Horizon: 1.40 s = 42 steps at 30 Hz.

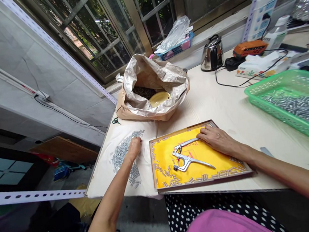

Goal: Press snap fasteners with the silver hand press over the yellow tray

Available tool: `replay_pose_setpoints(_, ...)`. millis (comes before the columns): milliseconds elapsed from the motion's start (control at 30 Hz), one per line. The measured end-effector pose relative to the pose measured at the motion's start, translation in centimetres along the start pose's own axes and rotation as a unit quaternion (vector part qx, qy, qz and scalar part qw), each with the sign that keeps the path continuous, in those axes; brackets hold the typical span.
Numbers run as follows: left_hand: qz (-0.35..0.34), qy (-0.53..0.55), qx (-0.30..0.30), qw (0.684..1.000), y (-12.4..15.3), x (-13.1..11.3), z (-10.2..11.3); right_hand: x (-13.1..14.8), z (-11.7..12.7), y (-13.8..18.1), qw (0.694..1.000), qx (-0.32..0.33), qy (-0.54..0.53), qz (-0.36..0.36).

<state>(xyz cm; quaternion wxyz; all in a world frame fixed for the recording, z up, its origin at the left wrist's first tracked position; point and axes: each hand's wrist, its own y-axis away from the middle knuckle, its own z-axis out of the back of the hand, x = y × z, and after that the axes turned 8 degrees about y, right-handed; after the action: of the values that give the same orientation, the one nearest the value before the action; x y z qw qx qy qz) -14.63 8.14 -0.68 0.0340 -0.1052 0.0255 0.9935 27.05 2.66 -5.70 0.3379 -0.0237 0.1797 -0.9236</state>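
Note:
My left hand point(135, 147) is over the right side of a pile of small metal pins point(121, 154) on a white cloth. Its fingers are closed, and what they hold, if anything, is too small to make out. My right hand point(216, 138) lies over the back right part of a shallow tray point(190, 187) with a yellow bottom. Its fingers lie fairly flat, their tips at one handle end of silver spring pliers point(185, 159). Loose metal pins point(167, 175) are scattered along the tray's front and left sides.
Behind the tray stands an open sack point(148, 111) with a yellow bowl point(159, 98) inside. A green basket point(288, 121) of metal pins is at the right. Small scissors point(116, 121) lie by the sack. A kettle point(211, 54) and an orange battery point(249, 48) stand farther back.

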Motion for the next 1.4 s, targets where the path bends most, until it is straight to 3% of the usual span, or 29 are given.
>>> replay_pose_setpoints(167, 0.001, 0.046, -0.032, 0.998, 1.5, -1.5, 1.2, -0.1, -0.1, -0.1, 1.000, 0.004, 0.018, 0.003)
replay_pose_setpoints(267, 0.022, 0.152, -0.039, 0.987, 3.5, -4.2, 1.0, -0.1, 0.3, -0.2, 0.999, -0.003, 0.043, 0.018)
replay_pose_setpoints(367, 0.067, 0.403, 0.014, 0.913, 6.8, -8.5, -0.2, -0.1, 0.8, -0.2, 0.998, -0.027, 0.061, 0.016)
replay_pose_setpoints(433, 0.081, 0.479, 0.057, 0.872, 9.2, -11.3, -1.0, 0.0, 1.0, -0.1, 0.997, -0.035, 0.060, 0.015)
replay_pose_setpoints(500, 0.083, 0.507, 0.074, 0.855, 10.8, -13.3, -1.4, 0.0, 1.1, 0.0, 0.998, -0.028, 0.054, 0.017)
replay_pose_setpoints(700, 0.120, 0.523, 0.087, 0.839, 11.4, -14.7, -1.9, -0.3, 1.2, 0.2, 1.000, -0.021, 0.016, 0.015)
replay_pose_setpoints(900, 0.119, 0.431, 0.103, 0.888, 11.1, -14.0, -3.8, -0.4, 1.5, 0.3, 0.999, -0.024, -0.016, -0.013)
replay_pose_setpoints(1033, 0.119, 0.402, 0.117, 0.900, 11.0, -13.6, -4.3, -0.5, 1.5, 0.3, 1.000, -0.027, -0.004, -0.010)
replay_pose_setpoints(1400, 0.251, 0.422, 0.226, 0.841, 10.4, -16.4, -2.8, -1.2, 1.3, -0.2, 1.000, -0.018, -0.012, -0.012)
